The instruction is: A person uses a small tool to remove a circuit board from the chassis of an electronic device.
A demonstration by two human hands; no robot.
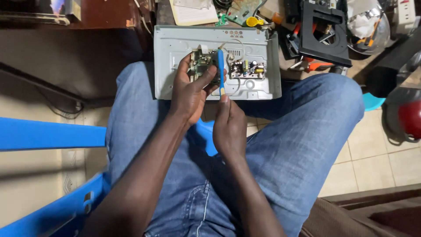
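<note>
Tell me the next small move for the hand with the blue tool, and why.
Probably ease the blue tool in the right hand down onto the green circuit board, since its tip hovers at the board's edge while the left hand grips it steady over the grey metal tray.

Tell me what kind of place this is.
Probably a small electronics repair spot, perhaps in a home. The left hand holds a green circuit board over an opened metal chassis, the right hand works a blue tool, and loose parts clutter the bench behind.
</note>
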